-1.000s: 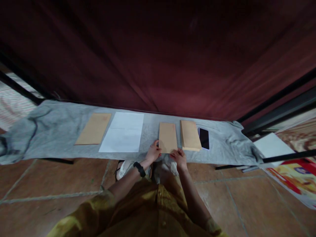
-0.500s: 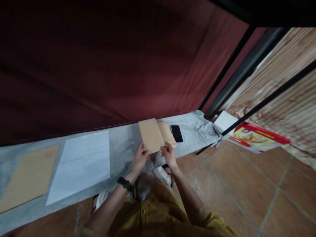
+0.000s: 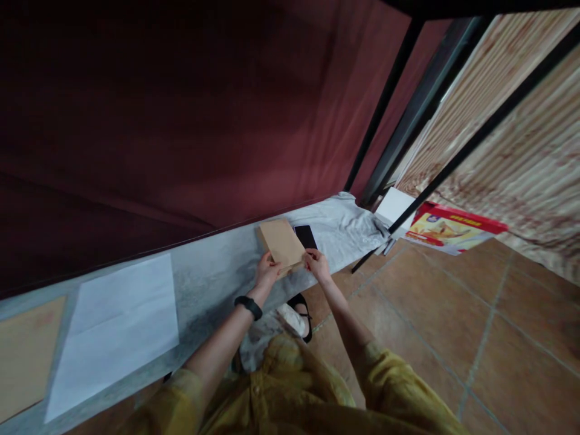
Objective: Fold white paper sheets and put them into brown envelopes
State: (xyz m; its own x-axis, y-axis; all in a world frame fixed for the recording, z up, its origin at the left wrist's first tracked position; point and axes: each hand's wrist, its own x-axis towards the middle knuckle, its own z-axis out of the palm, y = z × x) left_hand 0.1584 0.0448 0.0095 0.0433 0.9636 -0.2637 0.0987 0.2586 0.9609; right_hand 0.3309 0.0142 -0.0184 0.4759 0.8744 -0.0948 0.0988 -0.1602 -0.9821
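Note:
My left hand point(image 3: 267, 270) pinches the near left corner of a flat brown paper piece point(image 3: 281, 241) that looks like an envelope. At its near right corner the fingers of my right hand point(image 3: 317, 264) are closed on the paper's edge. Another brown paper piece lies beneath it, with only a strip along the near and left edges showing. Just past the right side of the stack, a dark phone point(image 3: 306, 236) lies partly covered on the grey cloth point(image 3: 217, 263).
To the left lie a large white sheet point(image 3: 120, 335) and a bigger brown envelope-like sheet point(image 3: 29, 353). A dark red curtain point(image 3: 217, 133) hangs behind the bench. On the right stand black metal poles point(image 3: 380, 109), a white box point(image 3: 394, 206) and a red-and-yellow carton point(image 3: 453, 229) on the tiled floor.
The held brown paper has moved right and come to lie over the other brown piece, nearly lined up with it. The view has shifted, and the phone is now partly covered.

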